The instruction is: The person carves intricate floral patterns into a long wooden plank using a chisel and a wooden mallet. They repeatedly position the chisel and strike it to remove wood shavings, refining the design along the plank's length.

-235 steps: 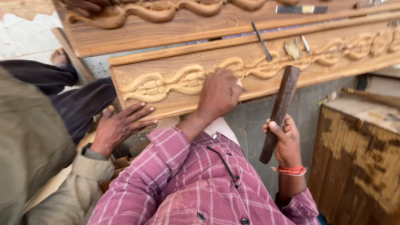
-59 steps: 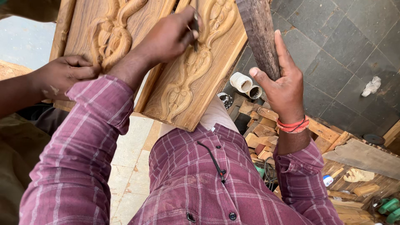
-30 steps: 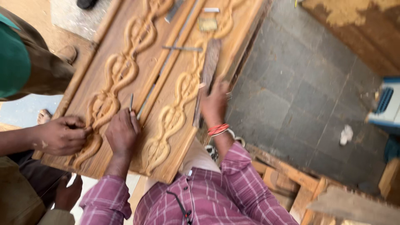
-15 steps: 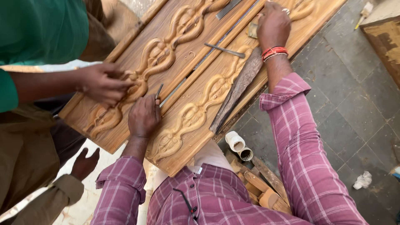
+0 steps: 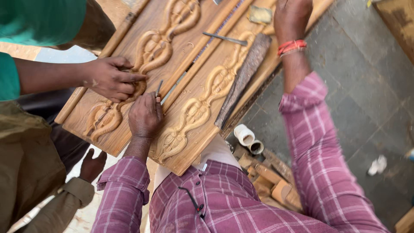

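Right hand has left the mallet

The carved panel is showing smooth, matt, golden wood; the mallet is looking rough, dark and worn; the chisel is glinting dull metal; the shirt is hanging as soft checked cloth.

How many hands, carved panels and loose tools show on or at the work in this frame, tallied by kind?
Hands: 4, the wearer's left hand, right hand, a co-worker's hand, another low hand
Carved wooden panels: 2, near panel, far panel
Tools: 3, chisel in left hand, loose chisel, dark wooden mallet
Total: 9
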